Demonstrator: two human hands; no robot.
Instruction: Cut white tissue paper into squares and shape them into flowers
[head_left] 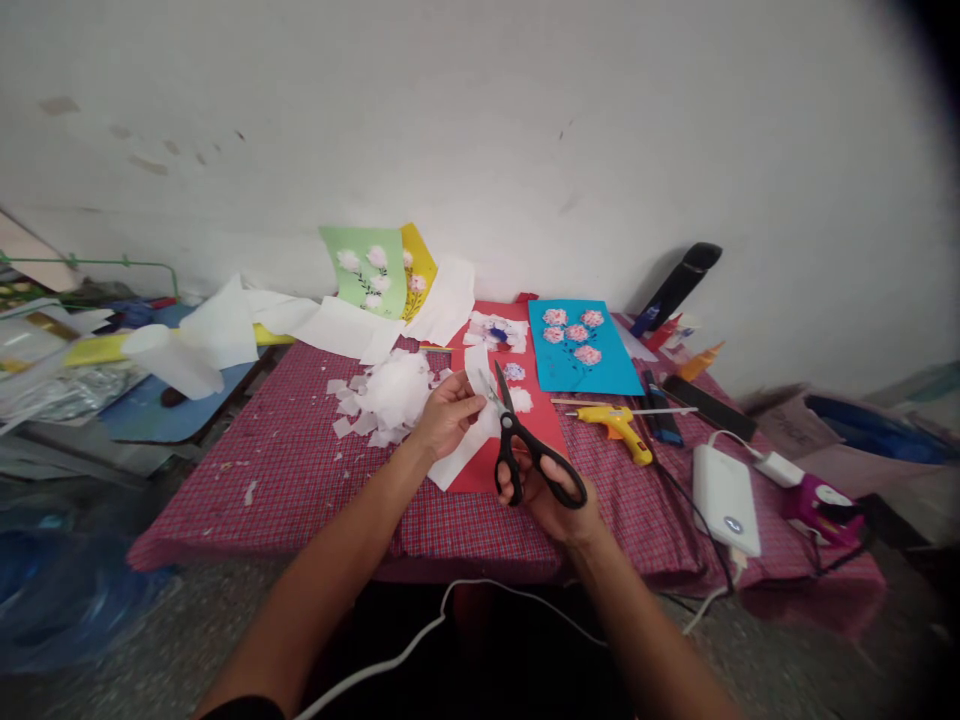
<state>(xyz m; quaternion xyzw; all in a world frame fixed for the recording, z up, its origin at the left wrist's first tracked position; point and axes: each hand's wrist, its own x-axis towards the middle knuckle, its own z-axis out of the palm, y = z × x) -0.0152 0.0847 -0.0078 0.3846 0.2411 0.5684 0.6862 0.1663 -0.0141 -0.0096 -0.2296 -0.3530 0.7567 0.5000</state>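
Note:
My left hand (451, 410) pinches a narrow strip of white paper (477, 362) above the red sheet (534, 458). In my right hand (559, 495) are black-handled scissors (508, 420), fingers through the loops. The scissor blades are spread apart, one on each side close to the strip, though I cannot tell whether they touch it. Left of my left hand lies a heap of small cut white paper pieces (394, 395). White tissue-like flowers (517, 400) rest on the red sheet beyond the scissors.
A blue card with pink flowers (589, 380) and a yellow glue gun (619, 420) lie to the right, near a white power bank (726, 500). Green card (367, 270) leans against the wall. Long white paper (337, 325) trails left. A white cable (397, 655) crosses my lap.

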